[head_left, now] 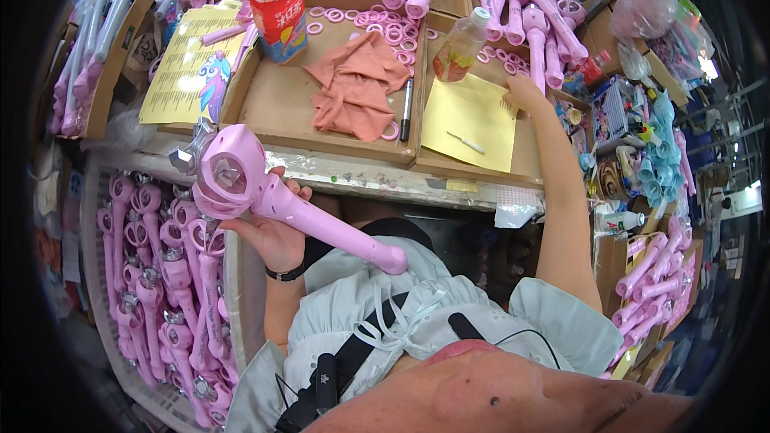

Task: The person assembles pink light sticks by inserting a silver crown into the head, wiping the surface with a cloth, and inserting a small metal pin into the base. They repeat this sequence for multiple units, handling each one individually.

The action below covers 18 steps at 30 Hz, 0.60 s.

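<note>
My left hand (277, 234) is closed round the handle of a pink toy wand (333, 228), held at a slant over my lap. Its round head has a clear faceted piece inside and a silvery ornament at the tip. On the right of the workbench, my right hand (525, 96) reaches down by the corner of a yellow sheet (469, 124). Its fingers look drawn together; whatever is in them is too small to make out. Small pink rings (504, 57) lie just beyond it. A white pen-like tool (466, 142) rests on the sheet.
A bin (233, 273) of similar wands stands at my left. Cardboard trays on the bench hold a salmon cloth (357, 84), a black marker (407, 111), more pink rings (393, 28), a red-labelled bottle (278, 12) and a clear bottle (461, 46). Pink wand parts (537, 20) are heaped behind.
</note>
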Tool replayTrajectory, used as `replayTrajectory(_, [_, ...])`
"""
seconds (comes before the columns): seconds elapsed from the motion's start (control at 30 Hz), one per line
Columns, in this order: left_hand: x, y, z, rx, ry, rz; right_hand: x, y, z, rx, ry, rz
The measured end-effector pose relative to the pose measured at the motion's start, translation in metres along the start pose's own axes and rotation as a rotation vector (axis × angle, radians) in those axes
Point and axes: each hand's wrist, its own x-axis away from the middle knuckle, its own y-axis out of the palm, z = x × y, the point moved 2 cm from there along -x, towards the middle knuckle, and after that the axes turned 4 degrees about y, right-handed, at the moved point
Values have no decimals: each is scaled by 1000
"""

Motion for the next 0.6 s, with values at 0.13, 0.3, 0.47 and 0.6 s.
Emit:
replayTrajectory(0.13, [-1,-1,-1,-18,-17,32,26,28,-16,146,35,441])
replayTrajectory(0.3, [-2,0,-4,-8,-54,37,41,49,-35,259,63,801])
replayTrajectory(0.47, [-3,1,-6,92,-50,-75,43,47,-35,271,43,779])
replayTrajectory(0.6, [-1,-1,-5,43,-52,1,44,50,-35,307,55,811])
